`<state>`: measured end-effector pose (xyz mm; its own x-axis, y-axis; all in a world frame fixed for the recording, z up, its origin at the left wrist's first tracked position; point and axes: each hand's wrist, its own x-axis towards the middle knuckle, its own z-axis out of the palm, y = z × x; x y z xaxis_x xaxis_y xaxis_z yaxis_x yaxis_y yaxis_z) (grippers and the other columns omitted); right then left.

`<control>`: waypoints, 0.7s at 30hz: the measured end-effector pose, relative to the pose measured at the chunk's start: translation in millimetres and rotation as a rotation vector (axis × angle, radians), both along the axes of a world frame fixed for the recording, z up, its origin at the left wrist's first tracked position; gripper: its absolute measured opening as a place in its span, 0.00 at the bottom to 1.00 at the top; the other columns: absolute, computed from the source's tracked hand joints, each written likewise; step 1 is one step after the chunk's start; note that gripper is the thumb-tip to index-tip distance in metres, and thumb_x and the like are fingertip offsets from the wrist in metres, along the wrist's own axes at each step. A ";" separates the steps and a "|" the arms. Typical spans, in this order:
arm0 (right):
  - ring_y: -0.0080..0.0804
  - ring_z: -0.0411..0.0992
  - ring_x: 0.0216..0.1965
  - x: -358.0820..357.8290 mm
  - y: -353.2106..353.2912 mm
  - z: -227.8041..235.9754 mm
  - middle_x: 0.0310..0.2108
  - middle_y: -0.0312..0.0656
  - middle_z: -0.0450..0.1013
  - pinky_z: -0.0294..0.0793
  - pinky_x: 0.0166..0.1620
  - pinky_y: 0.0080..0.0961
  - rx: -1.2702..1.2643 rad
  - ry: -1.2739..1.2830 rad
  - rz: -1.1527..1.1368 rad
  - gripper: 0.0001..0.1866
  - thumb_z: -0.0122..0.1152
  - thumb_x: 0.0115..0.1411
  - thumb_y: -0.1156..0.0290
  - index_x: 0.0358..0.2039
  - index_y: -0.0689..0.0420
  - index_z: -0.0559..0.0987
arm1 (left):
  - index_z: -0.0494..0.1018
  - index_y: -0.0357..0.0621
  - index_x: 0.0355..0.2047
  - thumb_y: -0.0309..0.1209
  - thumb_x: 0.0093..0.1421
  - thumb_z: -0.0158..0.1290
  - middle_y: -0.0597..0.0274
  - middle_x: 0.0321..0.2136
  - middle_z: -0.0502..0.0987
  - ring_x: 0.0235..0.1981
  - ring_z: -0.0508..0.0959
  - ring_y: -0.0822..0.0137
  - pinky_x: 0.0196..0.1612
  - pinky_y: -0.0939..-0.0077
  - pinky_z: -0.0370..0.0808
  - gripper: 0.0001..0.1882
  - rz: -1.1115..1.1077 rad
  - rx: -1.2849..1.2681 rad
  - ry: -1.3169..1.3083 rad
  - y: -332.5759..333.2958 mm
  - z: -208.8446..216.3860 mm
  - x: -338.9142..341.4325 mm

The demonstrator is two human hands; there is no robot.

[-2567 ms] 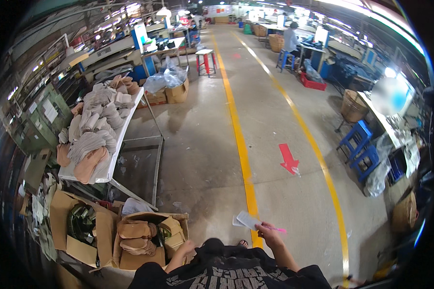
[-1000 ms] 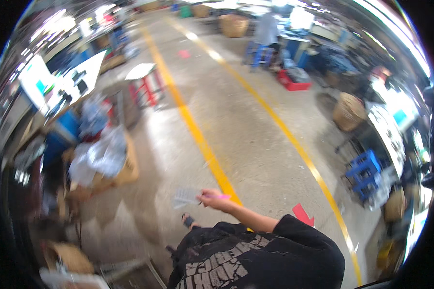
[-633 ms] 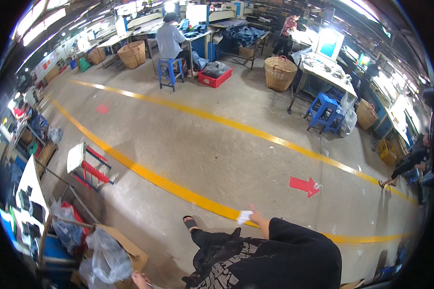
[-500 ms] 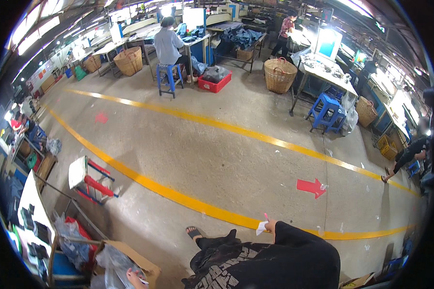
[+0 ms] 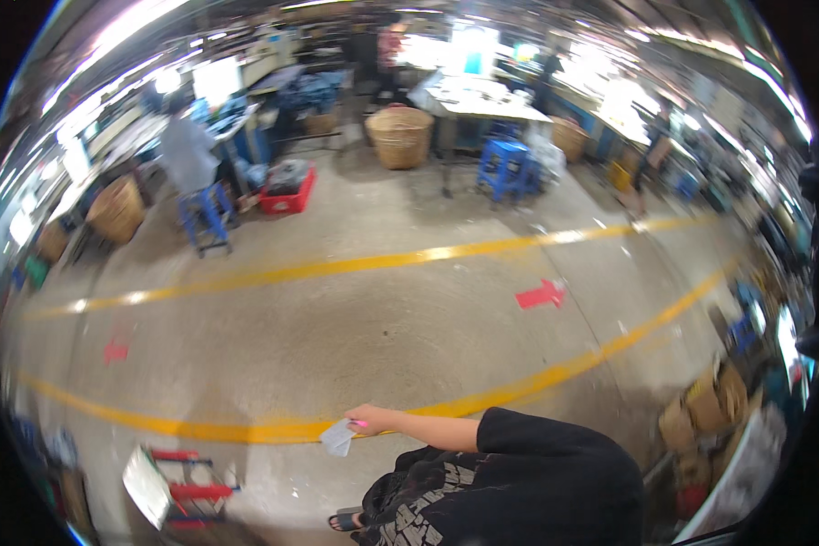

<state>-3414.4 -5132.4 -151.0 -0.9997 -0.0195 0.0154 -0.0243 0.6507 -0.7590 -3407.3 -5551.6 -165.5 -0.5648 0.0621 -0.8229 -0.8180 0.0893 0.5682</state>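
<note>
My right hand (image 5: 371, 419) reaches out in front of me from a black short sleeve, its fingers closed on a small white slip of paper (image 5: 338, 438). Something small and bright pink (image 5: 358, 424) shows at the fingertips; blur hides what kind of thing it is. Below the hand are my dark shirt (image 5: 546, 482) with a pale print and my sandalled foot (image 5: 344, 520) on the concrete floor. My left hand is out of the picture.
To the left stands a stool (image 5: 150, 487) with a white top and red legs. Yellow lines (image 5: 482, 405) and a red arrow (image 5: 541, 294) mark the floor. Cardboard boxes (image 5: 701, 409) are at right. Beyond sit a wicker basket (image 5: 399, 136), blue stools (image 5: 505, 168) and a person (image 5: 187, 150).
My view has swung to the right and the scene has slid left. My right arm now stretches further forward with the paper. My left hand has gone out of sight.
</note>
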 end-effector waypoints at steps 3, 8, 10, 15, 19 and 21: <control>0.61 0.77 0.44 -11.0 -47.6 -28.7 0.41 0.58 0.79 0.76 0.47 0.50 0.024 -0.084 -0.205 0.14 0.60 0.66 0.62 0.44 0.59 0.79 | 0.74 0.52 0.49 0.42 0.67 0.53 0.61 0.31 0.77 0.26 0.75 0.64 0.28 0.65 0.75 0.14 -0.071 -0.023 0.079 -47.7 13.0 -104.1; 0.58 0.80 0.45 94.8 -82.2 -94.3 0.42 0.57 0.82 0.79 0.46 0.51 0.088 -0.680 -0.758 0.17 0.57 0.63 0.59 0.40 0.58 0.85 | 0.74 0.52 0.49 0.43 0.67 0.53 0.61 0.30 0.77 0.25 0.75 0.65 0.27 0.66 0.75 0.14 -0.027 -0.069 0.141 -159.5 21.3 -212.0; 0.57 0.82 0.42 156.6 -108.4 -106.1 0.38 0.56 0.83 0.80 0.43 0.50 0.153 -0.757 -1.003 0.15 0.62 0.56 0.59 0.34 0.57 0.87 | 0.74 0.53 0.48 0.43 0.67 0.53 0.62 0.30 0.76 0.25 0.75 0.66 0.26 0.66 0.75 0.14 0.034 -0.071 0.163 -212.0 17.5 -235.0; 0.44 0.84 0.31 203.9 -169.3 -98.7 0.30 0.51 0.84 0.83 0.35 0.39 -0.105 -1.164 -1.100 0.13 0.63 0.53 0.68 0.36 0.61 0.87 | 0.74 0.53 0.47 0.43 0.66 0.53 0.62 0.30 0.76 0.24 0.74 0.66 0.25 0.67 0.74 0.14 0.221 0.008 0.264 -312.3 7.4 -287.8; 0.40 0.84 0.32 91.7 -185.8 -107.9 0.32 0.49 0.84 0.83 0.35 0.37 -0.150 -1.246 -0.879 0.17 0.65 0.55 0.65 0.42 0.61 0.87 | 0.73 0.49 0.52 0.33 0.70 0.46 0.61 0.32 0.78 0.20 0.74 0.69 0.21 0.72 0.73 0.13 0.046 -0.100 0.240 -342.3 -2.2 -285.9; 0.38 0.84 0.27 6.2 -187.7 -111.8 0.28 0.48 0.84 0.83 0.33 0.37 0.024 -1.219 -0.697 0.15 0.64 0.54 0.67 0.39 0.61 0.88 | 0.75 0.50 0.52 0.31 0.73 0.45 0.61 0.35 0.80 0.21 0.75 0.70 0.21 0.73 0.73 0.12 0.109 -0.052 0.185 -350.1 1.0 -275.5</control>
